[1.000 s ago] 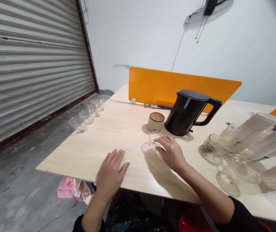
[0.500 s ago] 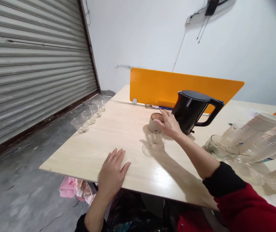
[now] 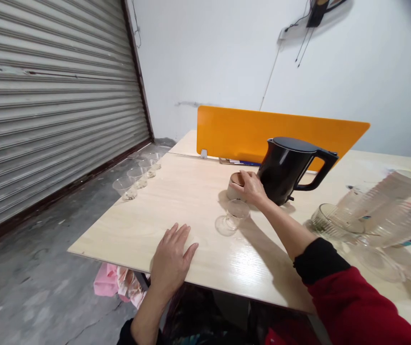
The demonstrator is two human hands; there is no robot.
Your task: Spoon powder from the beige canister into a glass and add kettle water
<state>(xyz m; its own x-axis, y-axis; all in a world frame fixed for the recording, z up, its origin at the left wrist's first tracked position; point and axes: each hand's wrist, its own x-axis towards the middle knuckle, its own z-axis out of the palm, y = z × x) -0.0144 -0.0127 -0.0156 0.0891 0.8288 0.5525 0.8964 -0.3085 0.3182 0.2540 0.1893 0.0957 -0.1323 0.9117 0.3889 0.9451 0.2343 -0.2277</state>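
Note:
My right hand (image 3: 253, 188) curves over a small round pale canister (image 3: 232, 192) with a brown top, fingers at its upper rim; the palm side of the grip is hidden. Just in front of the canister stands a clear plastic cup (image 3: 237, 214) with a small foot. A black electric kettle (image 3: 282, 170) is right behind that hand, lid closed and handle to the right. Flat on the tabletop near its front edge lies my left hand (image 3: 172, 258), fingers stretched out and holding nothing.
Several clear cups with bits in the bottom (image 3: 126, 188) line the table's left edge. At right are a glass bowl (image 3: 329, 223) and stacks of plastic cups (image 3: 378, 203). An orange divider (image 3: 234, 134) rises behind. Pink cloth (image 3: 107, 280) shows below the table (image 3: 119, 235).
My right hand has come down from above the canister and closed on its top. My left hand stays resting on the table. The view has shifted slightly.

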